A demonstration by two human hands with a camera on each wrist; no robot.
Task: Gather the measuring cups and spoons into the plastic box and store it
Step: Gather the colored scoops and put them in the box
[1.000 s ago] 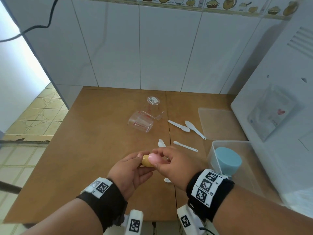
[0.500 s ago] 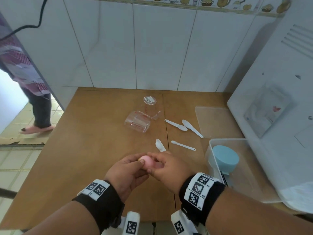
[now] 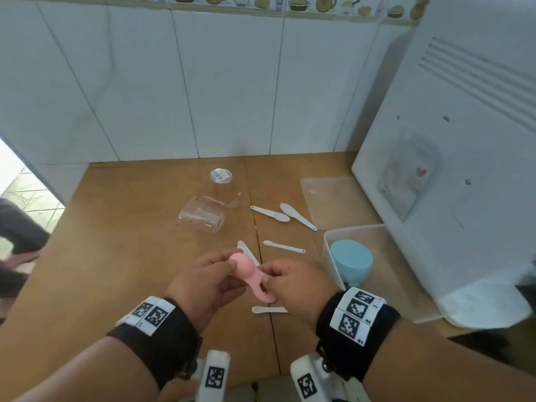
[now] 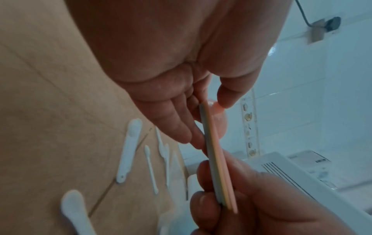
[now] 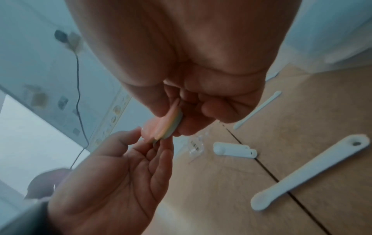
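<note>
Both hands hold a nested stack of measuring spoons point(image 3: 246, 271), pink on top, above the wooden table point(image 3: 116, 256). My left hand point(image 3: 229, 269) pinches the bowl end between thumb and fingers. My right hand point(image 3: 271, 281) pinches the handle end. The left wrist view shows the stack point(image 4: 217, 167) edge-on, with grey, yellow and pink layers. The plastic box point(image 3: 329, 242) stands to the right with a blue cup point(image 3: 352, 261) inside. Several white spoons point(image 3: 269, 213) lie loose on the table. One clear measuring cup point(image 3: 201, 217) lies on its side, another point(image 3: 222, 187) stands upside down.
The box lid point(image 3: 333, 198) lies flat behind the box. A large white appliance point(image 3: 464, 169) fills the right side, close against the box. A tiled wall backs the table. At the far left, beyond the table's edge, part of a person point(image 3: 17, 236) shows on the floor.
The stack has been turned so its pink handle now shows between my hands, which have drawn slightly apart. The person at the left doorway has moved.
</note>
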